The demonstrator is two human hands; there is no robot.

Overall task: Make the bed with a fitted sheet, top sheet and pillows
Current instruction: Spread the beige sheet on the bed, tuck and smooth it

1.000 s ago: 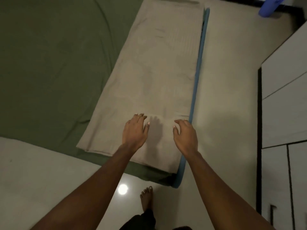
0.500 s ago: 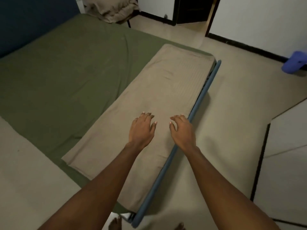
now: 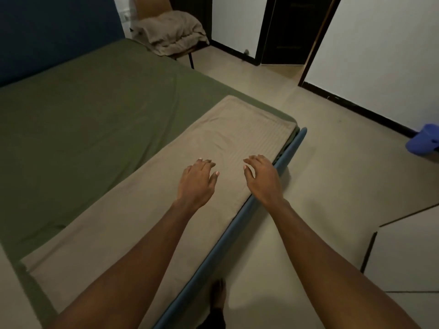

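While both arms reach forward over the bed, the scene reads as follows.

Bed: a mattress covered by an olive-green fitted sheet (image 3: 99,119), with a blue frame rail (image 3: 240,224) showing along the near right edge.
Top sheet: a beige folded sheet (image 3: 180,186) lies as a long strip along the right edge of the bed, from the near corner to the far right corner; its far end shows faint stripes.
Left hand (image 3: 196,181): palm down, fingers loosely spread, over the middle of the folded strip; whether it presses the cloth cannot be told. It grips nothing.
Right hand (image 3: 261,179): palm down, fingers spread, above the strip's right edge, just beside the blue rail. It grips nothing.
Hand spacing: apart, with bare beige cloth between them.
Chair (image 3: 152,10): beyond the far corner of the bed, carrying a crumpled beige cloth (image 3: 168,32).
Floor (image 3: 332,162): pale tiles right of the bed; a blue object (image 3: 425,142) sits at the right border.
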